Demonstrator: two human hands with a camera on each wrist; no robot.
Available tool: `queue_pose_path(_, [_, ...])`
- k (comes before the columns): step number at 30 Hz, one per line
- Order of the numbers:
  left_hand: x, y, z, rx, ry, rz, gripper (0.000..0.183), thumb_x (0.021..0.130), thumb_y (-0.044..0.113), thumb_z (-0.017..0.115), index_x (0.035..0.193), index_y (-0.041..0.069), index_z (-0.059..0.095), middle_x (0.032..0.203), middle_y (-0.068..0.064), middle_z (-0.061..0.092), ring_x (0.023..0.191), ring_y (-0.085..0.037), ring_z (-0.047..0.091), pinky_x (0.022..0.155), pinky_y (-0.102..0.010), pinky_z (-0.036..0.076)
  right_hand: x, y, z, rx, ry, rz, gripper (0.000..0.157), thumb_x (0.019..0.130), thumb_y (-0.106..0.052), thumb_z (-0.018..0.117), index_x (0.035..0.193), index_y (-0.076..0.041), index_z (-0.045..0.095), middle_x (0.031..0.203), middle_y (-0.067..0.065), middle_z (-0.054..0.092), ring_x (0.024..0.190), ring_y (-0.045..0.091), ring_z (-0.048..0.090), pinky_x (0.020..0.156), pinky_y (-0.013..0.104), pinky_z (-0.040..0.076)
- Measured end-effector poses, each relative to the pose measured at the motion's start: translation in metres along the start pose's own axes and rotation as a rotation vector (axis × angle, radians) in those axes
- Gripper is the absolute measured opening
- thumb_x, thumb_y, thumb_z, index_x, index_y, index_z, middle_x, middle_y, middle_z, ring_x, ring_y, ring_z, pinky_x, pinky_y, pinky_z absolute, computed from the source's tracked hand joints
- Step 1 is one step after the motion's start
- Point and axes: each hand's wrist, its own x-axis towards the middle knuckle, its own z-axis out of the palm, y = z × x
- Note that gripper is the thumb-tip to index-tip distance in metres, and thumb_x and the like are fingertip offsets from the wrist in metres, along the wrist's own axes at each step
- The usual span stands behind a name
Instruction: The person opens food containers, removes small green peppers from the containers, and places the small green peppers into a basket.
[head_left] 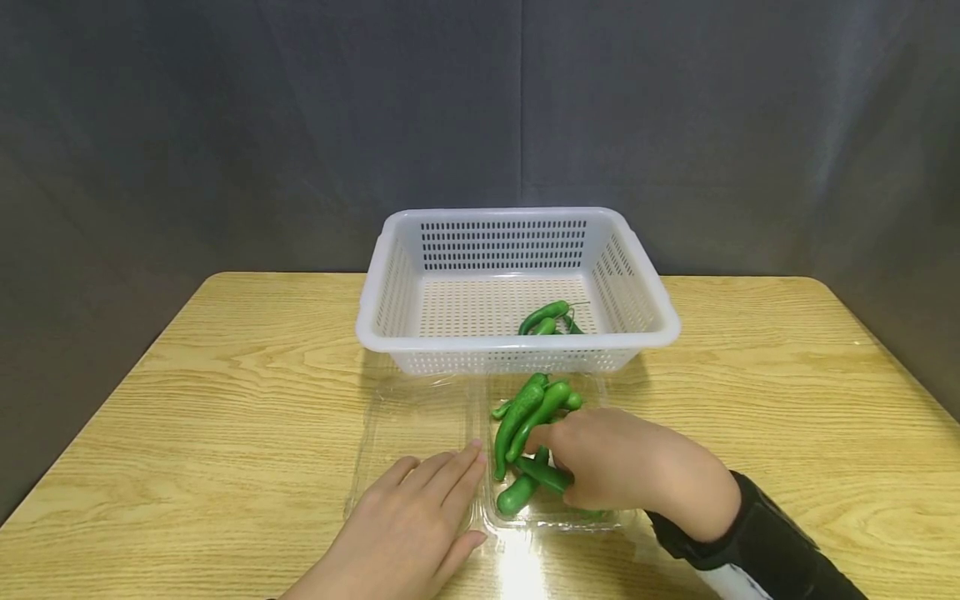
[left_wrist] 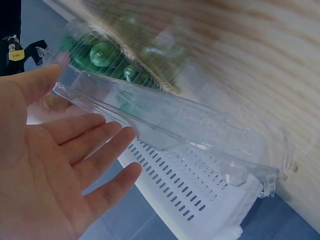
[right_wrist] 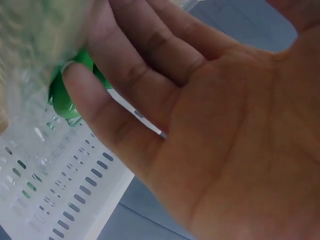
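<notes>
My left hand [head_left: 408,517] lies with fingers spread over the left half of a hinged clear plastic box [head_left: 420,408], fingertips at the middle fold. In the left wrist view its fingers are extended beside the transparent wall, with nothing in the palm. From the right, my right hand [head_left: 622,462] reaches into the other half and pinches a green pepper [head_left: 546,473]; the fingertips are partly hidden behind the hand. That pepper crosses over another pepper [head_left: 516,496]. Several more green peppers [head_left: 525,417] lie together at the far side of this half.
Behind the box stands a white perforated basket [head_left: 517,342], with a few green peppers [head_left: 543,317] at its near right. Both rest on a wooden table [head_left: 225,400]. A dark grey curtain [head_left: 300,125] hangs behind the table.
</notes>
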Motion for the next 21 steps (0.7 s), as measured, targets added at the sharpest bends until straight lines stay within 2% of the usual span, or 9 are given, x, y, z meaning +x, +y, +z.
queue_pose_path(9, [0.000, 0.000, 0.000, -0.004, -0.017, 0.002, 0.065, 0.092, 0.047, 0.064, 0.138, 0.002, 0.056, 0.140, -0.010, 0.056, 0.115, -0.020, 0.061, 0.088, -0.039, 0.053, -0.003, 0.000, -0.003, 0.028, 0.030, -0.043, 0.044, 0.073, 0.003, 0.073, 0.112, -0.016, 0.069, 0.069, -0.014, 0.058, 0.062, 0.004, 0.053, 0.059, 0.027, 0.048])
queue_pose_path(17, [0.001, -0.001, 0.001, 0.004, 0.021, 0.010, 0.067, 0.090, 0.047, 0.066, 0.137, 0.001, 0.057, 0.139, -0.010, 0.058, 0.113, -0.019, 0.062, 0.086, -0.038, 0.052, -0.010, -0.005, -0.006, 0.017, 0.095, -0.094, 0.045, 0.071, 0.008, 0.069, 0.108, -0.017, 0.070, 0.085, -0.013, 0.062, 0.067, 0.004, 0.052, 0.062, 0.026, 0.048])
queue_pose_path(21, [0.000, -0.001, 0.002, -0.001, 0.030, 0.006, 0.067, 0.089, 0.048, 0.067, 0.136, 0.001, 0.058, 0.138, -0.010, 0.059, 0.113, -0.019, 0.062, 0.086, -0.038, 0.052, -0.015, -0.007, -0.009, -0.017, 0.138, -0.116, 0.039, 0.069, 0.006, 0.070, 0.099, -0.019, 0.070, 0.088, -0.014, 0.061, 0.073, 0.004, 0.054, 0.066, 0.028, 0.050])
